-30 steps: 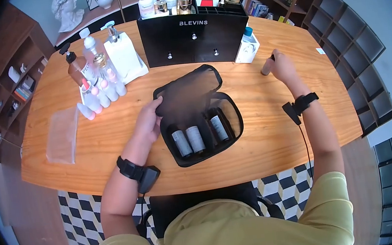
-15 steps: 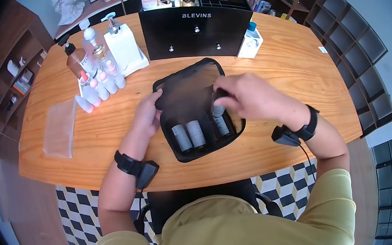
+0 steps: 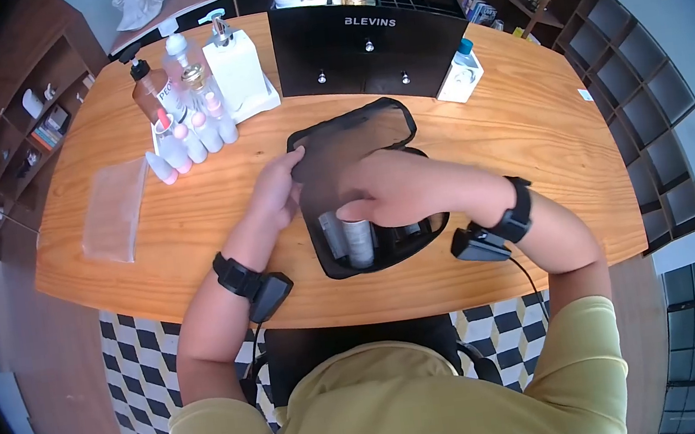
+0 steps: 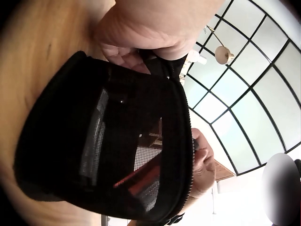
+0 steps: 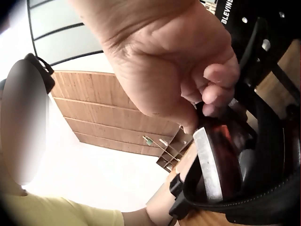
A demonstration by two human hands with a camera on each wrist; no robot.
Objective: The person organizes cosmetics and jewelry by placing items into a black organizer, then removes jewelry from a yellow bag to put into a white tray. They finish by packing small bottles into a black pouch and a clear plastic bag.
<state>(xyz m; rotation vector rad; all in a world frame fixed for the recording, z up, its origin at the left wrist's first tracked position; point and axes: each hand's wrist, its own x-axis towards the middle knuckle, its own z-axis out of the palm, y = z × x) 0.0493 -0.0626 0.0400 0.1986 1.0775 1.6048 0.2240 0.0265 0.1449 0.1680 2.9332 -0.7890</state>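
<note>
A black mesh-lidded case (image 3: pixel 346 273) lies unzipped on the table, its lid folded back toward the far side. My left hand (image 3: pixel 274 196) grips its left edge, fingers curled round the black fabric in the left wrist view (image 4: pixel 155 28). Over the case, my right hand (image 3: pixel 400 189) has its thumb and fingers at the top of a white-labelled bottle (image 3: pixel 359 246). The right wrist view shows those fingers pinching the dark top of this brown bottle (image 5: pixel 209 165). Another labelled bottle (image 3: pixel 332 236) lies to its left; my right hand partly hides the contents farther right.
A black drawer box (image 3: pixel 362 50) holding cosmetics stands at the back, with a white carton (image 3: pixel 460 77) at its right. Pump bottles and several small pink-and-white bottles (image 3: pixel 194 145) are at the back left, near a clear pouch (image 3: pixel 115 212).
My right hand has come from the table's right side, where it held a small bottle, into the case, then farther left to the labelled bottles. My left hand keeps its grip on the case.
</note>
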